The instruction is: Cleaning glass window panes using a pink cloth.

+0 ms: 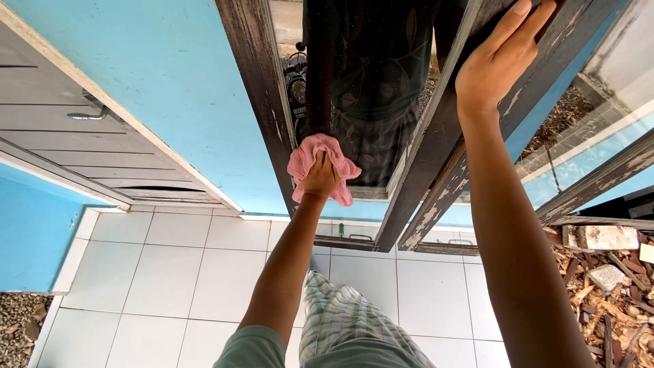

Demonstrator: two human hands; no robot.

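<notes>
My left hand (pixel 320 178) is closed on a crumpled pink cloth (pixel 343 169) and presses it against the lower part of a glass pane (pixel 371 82). The glass reflects a person's dark patterned clothing. My right hand (pixel 501 58) reaches higher up and holds the edge of the open window frame (pixel 422 177), a dark wooden sash with peeling paint. Its fingers lie stretched along the wood. Both arms extend forward from the bottom of the view.
A light blue wall (pixel 177 82) stands to the left of the window, beside a grey louvred door with a metal handle (pixel 88 112). White floor tiles (pixel 170 272) lie below. Broken bricks and wood scraps (pixel 606 286) are piled at the right, gravel (pixel 20 327) at the lower left.
</notes>
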